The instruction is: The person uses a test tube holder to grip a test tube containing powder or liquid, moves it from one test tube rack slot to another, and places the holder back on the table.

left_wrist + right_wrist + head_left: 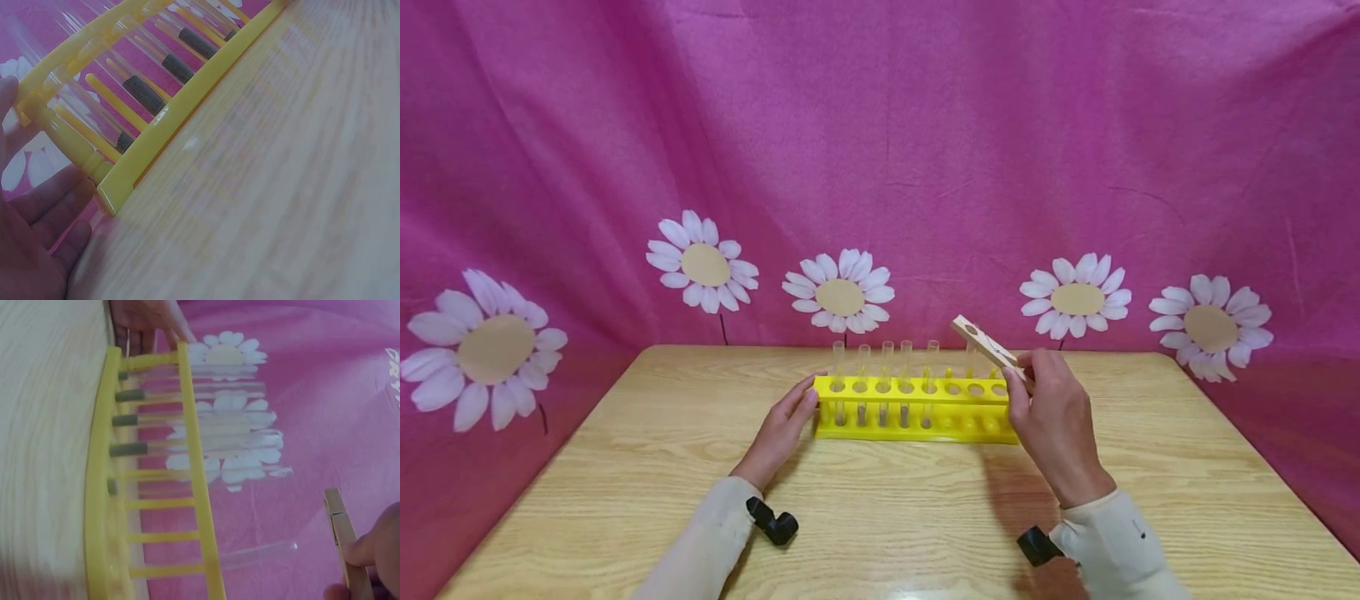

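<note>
A yellow test tube rack stands upright on the table. Several clear test tubes fill its left holes, with dark grey matter at their bottoms. Another clear tube rises near the rack's right end and looks empty. My left hand holds the rack's left end; in the left wrist view its fingers lie against the end post. Above the right end, my right hand pinches a wooden test tube clamp, which points up and left. The clamp's front end is apart from the tubes.
The light wooden table spreads around the rack. A pink cloth printed with daisies hangs behind and at both sides. A black wrist camera is on the left sleeve, another camera on the right.
</note>
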